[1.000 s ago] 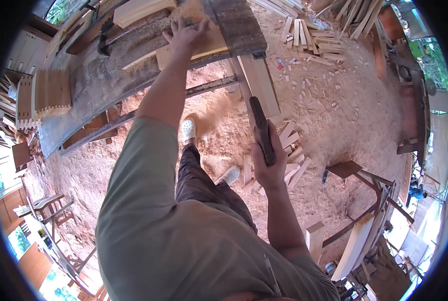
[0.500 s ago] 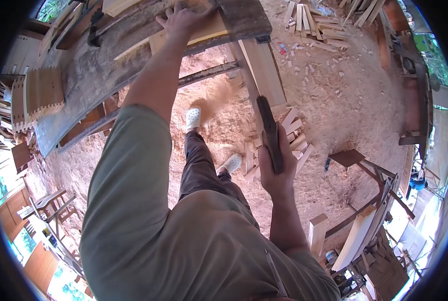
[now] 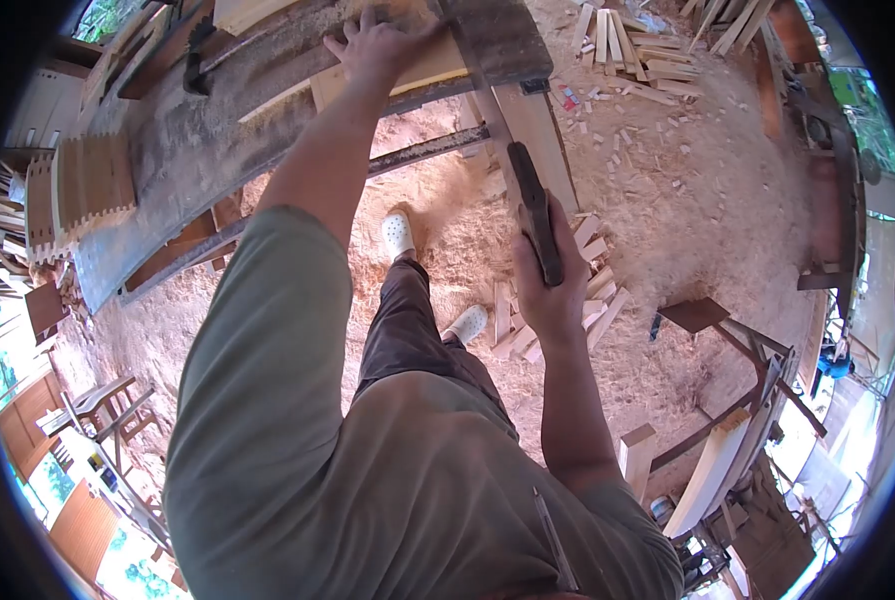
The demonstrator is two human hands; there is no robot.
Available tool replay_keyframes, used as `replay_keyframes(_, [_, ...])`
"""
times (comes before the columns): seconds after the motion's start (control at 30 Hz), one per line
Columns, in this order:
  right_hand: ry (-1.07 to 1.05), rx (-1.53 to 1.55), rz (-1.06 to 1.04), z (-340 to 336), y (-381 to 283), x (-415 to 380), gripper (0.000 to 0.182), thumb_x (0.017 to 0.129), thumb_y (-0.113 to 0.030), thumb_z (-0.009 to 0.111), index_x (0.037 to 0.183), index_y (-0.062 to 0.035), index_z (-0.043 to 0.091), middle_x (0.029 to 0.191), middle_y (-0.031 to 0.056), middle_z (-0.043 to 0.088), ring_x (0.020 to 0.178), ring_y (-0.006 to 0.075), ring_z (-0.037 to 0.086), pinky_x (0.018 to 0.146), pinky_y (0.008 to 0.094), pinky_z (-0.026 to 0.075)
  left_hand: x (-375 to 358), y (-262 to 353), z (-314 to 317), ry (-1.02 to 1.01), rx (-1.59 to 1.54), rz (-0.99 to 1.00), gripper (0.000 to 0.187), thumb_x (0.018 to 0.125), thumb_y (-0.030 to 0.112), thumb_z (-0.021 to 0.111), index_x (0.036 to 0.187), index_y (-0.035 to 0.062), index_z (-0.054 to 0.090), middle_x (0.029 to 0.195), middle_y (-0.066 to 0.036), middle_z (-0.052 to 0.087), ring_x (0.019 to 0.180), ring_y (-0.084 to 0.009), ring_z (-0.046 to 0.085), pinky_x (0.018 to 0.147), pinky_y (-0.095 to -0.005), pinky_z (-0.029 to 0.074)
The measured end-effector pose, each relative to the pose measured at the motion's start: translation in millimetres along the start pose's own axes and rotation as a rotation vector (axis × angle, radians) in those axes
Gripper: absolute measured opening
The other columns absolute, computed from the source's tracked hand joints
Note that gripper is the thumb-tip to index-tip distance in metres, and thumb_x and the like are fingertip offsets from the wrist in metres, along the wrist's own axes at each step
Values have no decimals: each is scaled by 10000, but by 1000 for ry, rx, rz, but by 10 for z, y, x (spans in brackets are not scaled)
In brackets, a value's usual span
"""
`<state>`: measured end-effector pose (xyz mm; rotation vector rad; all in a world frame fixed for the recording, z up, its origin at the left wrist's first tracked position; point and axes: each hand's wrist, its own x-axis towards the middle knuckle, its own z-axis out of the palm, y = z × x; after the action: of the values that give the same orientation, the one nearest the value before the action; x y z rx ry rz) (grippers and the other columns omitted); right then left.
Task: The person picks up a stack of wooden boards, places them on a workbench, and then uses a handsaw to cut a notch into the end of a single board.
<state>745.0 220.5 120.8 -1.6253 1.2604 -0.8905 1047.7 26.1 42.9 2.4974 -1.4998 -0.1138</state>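
My right hand [image 3: 555, 275] is wrapped round the dark handle of a handsaw [image 3: 533, 212]. The saw's long blade runs up and away to the edge of a pale wooden board [image 3: 432, 65] on the workbench [image 3: 182, 150]. Pressed flat on that board, my left hand [image 3: 372, 48] has its fingers spread, to the left of the blade. The exact point where the teeth meet the wood is blurred.
Cut offcuts [image 3: 597, 300] lie on the sawdust floor near my right hand, with a wood pile [image 3: 632, 50] farther off. Finger-jointed panels [image 3: 92, 185] stand at the bench's left end. A metal-legged stand [image 3: 694, 315] is to the right.
My right hand has pushed the saw forward, towards the bench. My left hand stays on the board; the whole view has shifted slightly.
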Motion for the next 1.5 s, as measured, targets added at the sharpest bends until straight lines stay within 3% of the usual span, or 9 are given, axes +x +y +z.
replay_keyframes(0.07, [-55, 31, 235, -78, -121, -121, 548, 919, -87, 645, 1411, 61, 453, 1060, 179, 702, 930, 155, 689, 775, 285, 537, -25, 24, -38, -39, 1, -23, 1010, 777, 906, 368, 1193, 57, 724, 1615, -139, 281, 1496, -347, 234, 1202, -604, 77])
replay_keyframes(0.17, [19, -3, 40, -105, 17, -343, 541, 923, -83, 636, 1414, 54, 454, 1056, 158, 695, 907, 139, 669, 774, 281, 530, -28, 27, -38, -67, 7, -25, 1009, 786, 900, 368, 1229, 58, 705, 1613, -148, 282, 1498, -356, 221, 1194, -623, 91])
replay_keyframes(0.4, [-21, 45, 114, 192, -102, 310, 527, 937, -92, 622, 1420, 38, 455, 1084, 128, 684, 927, 127, 646, 800, 262, 514, -83, 58, -97, -118, -4, -11, 906, 845, 840, 383, 1210, 78, 709, 1608, -145, 292, 1492, -368, 227, 1182, -654, 82])
replay_keyframes(0.53, [-30, 32, 100, 181, -96, 328, 519, 944, -103, 619, 1415, 39, 456, 1069, 130, 681, 913, 124, 639, 801, 259, 511, -145, -175, 101, 84, -206, 134, 629, 974, 583, 386, 1016, 90, 775, 1583, -136, 347, 1475, -348, 275, 1179, -676, 29])
replay_keyframes(0.63, [-48, 34, 85, 196, -95, 332, 518, 944, -107, 620, 1414, 38, 456, 1066, 130, 679, 894, 123, 637, 791, 258, 513, -174, -183, 102, 73, -111, 6, 521, 987, 439, 372, 1108, 99, 749, 1558, -128, 386, 1459, -321, 314, 1180, -673, 73])
replay_keyframes(0.97, [-93, 55, 254, -451, -203, -922, 564, 916, -96, 638, 1427, 34, 437, 1091, 192, 685, 974, 173, 677, 811, 292, 535, -61, -238, 119, 147, -36, -14, 558, 989, 452, 356, 1204, 77, 709, 1548, -40, 427, 1447, -217, 355, 1193, -581, 170])
replay_keyframes(1.07, [-18, 30, 79, -263, -87, -535, 553, 914, -89, 632, 1418, 37, 445, 1095, 184, 685, 987, 175, 676, 821, 285, 532, -42, -279, 196, 132, -40, -2, 555, 989, 459, 359, 1208, 88, 709, 1558, -28, 416, 1447, -203, 355, 1197, -574, 162])
replay_keyframes(1.27, [-107, 73, 244, -120, -113, -63, 548, 917, -90, 623, 1420, 39, 448, 1133, 192, 682, 1050, 194, 673, 867, 291, 521, -8, -330, 273, 235, -54, 11, 530, 990, 452, 374, 1190, 103, 719, 1543, -28, 439, 1442, -197, 364, 1192, -569, 175])
replay_keyframes(1.5, [-26, 4, -9, -455, -32, -788, 553, 914, -93, 619, 1424, 35, 450, 1149, 190, 680, 1035, 208, 684, 868, 337, 534, -6, -324, 231, 180, -17, 18, 514, 986, 424, 378, 1182, 95, 721, 1532, -25, 453, 1437, -192, 371, 1182, -583, 173])
